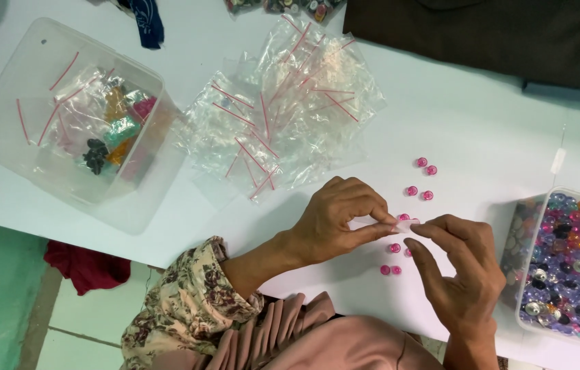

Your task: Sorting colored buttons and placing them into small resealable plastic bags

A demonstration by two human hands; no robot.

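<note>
A: What are the hands doing?

B: The left hand point(334, 219) and right hand point(461, 267) are meeting over the white table point(468, 130), both pinching a small clear bag point(406, 223) between thumb and fingertips.

A: And the pink beads point(423, 179)?

B: They are lying loose on the table, some just above the bag, some just below it.

A: What is sitting around them?

B: A tub point(564, 260) of mixed beads is sitting at the right, a pile of empty bags point(283, 109) beyond the hands, and a clear box point(64, 123) far left.
</note>
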